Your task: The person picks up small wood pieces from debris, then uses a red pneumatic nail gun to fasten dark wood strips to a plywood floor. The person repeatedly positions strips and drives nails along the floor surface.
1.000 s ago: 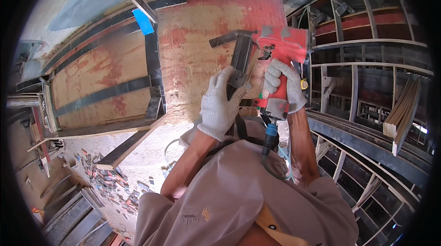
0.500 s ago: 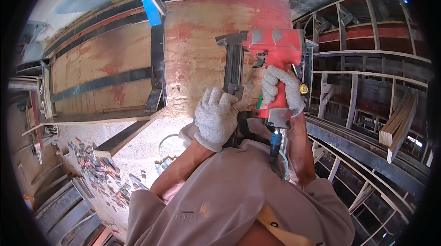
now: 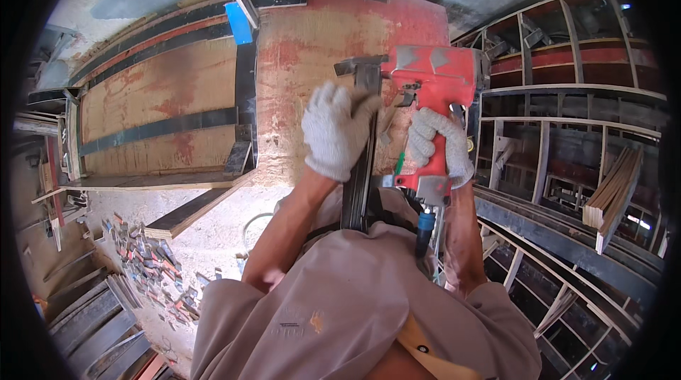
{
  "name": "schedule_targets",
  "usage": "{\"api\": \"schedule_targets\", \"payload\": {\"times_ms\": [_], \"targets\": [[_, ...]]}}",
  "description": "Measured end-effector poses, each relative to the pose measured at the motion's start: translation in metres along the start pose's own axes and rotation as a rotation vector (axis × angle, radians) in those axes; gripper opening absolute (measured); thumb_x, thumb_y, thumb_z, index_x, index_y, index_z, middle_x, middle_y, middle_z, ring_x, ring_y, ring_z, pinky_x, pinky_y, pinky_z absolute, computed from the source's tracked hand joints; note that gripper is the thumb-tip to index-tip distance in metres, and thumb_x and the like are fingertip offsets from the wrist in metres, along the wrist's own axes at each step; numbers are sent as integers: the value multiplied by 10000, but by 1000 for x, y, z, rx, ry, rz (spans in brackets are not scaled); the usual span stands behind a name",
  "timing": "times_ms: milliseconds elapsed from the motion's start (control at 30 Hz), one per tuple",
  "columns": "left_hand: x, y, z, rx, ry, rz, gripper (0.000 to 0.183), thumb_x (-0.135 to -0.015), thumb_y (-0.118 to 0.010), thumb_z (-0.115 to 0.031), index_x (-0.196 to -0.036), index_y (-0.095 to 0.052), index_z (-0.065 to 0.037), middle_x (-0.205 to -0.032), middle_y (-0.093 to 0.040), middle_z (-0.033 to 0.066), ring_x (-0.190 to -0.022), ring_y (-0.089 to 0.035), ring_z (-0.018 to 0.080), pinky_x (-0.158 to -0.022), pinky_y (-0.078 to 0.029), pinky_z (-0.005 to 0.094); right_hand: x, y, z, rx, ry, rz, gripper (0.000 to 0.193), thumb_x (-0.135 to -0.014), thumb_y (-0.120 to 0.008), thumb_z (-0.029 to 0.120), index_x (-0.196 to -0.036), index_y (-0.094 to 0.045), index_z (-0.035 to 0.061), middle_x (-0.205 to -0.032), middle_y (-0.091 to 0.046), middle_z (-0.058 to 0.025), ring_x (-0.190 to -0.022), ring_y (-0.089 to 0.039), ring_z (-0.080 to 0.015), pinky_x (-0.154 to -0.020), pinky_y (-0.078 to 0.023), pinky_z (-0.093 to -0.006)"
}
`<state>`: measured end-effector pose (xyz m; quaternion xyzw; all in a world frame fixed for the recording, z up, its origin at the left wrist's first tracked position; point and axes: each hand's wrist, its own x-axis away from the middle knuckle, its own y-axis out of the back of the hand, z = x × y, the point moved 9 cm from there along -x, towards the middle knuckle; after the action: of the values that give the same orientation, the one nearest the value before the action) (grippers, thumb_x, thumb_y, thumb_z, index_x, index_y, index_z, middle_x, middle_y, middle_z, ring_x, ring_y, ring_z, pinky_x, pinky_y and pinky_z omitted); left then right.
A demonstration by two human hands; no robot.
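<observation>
A red pneumatic nail gun (image 3: 440,71) is held up in front of my body. My right hand (image 3: 441,144), in a grey-white knit glove, wraps round its red handle. The gloved left hand (image 3: 338,131) is closed against the long black magazine (image 3: 357,199), close to the black nose (image 3: 355,65); its thumb lies toward the magazine, and the fingertips are partly hidden. A blue-collared air hose fitting (image 3: 425,224) hangs from the base of the handle.
Below the gun lies a large wooden panel (image 3: 291,61) stained red. To its left is a timber-framed panel (image 3: 156,128). Stacked wooden frames (image 3: 567,107) fill the right side, with a bundle of thin boards (image 3: 613,185). Wood scraps (image 3: 156,266) litter the floor at left.
My left hand has slid up along the magazine toward the nose, exposing the magazine's lower part. The right hand stays on the handle, and the gun has shifted slightly right.
</observation>
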<state>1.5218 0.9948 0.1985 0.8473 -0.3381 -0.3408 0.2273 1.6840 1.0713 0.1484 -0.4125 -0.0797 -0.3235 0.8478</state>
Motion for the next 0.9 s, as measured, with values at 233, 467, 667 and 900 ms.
{"api": "schedule_targets", "payload": {"times_ms": [233,467,667,900], "targets": [[12,-49,34,806,700,282,412,-952,-737,-358,-1085,-613,12,-794,-674,63,-679,-661,145,-612,-554,309,12,-37,35,146,100,-58,308,-982,-623,209,-734,-487,85,-567,-488,-44,-424,-502,-155,-386,-440,-307],[-13,-32,12,756,487,62,501,-936,-722,-442,-1165,-645,-3,-809,-709,158,-712,-679,236,-695,-536,398,24,-70,67,153,61,-53,177,-947,-646,134,-846,-565,13,-558,-506,-63,-419,-520,-185,-388,-442,-343],[-23,-22,3,725,460,91,536,-932,-719,-446,-1204,-620,5,-880,-727,189,-804,-723,284,-739,-547,413,29,-71,72,328,96,-89,174,-908,-633,127,-935,-563,-30,-520,-407,-19,-368,-430,-176,-363,-389,-346],[-21,-23,-2,794,403,83,363,-982,-697,-293,-1160,-618,14,-753,-678,31,-667,-575,54,-607,-477,259,34,-75,70,306,115,-77,167,-889,-623,64,-779,-518,-4,-500,-486,-90,-372,-484,-215,-398,-418,-354]]}}
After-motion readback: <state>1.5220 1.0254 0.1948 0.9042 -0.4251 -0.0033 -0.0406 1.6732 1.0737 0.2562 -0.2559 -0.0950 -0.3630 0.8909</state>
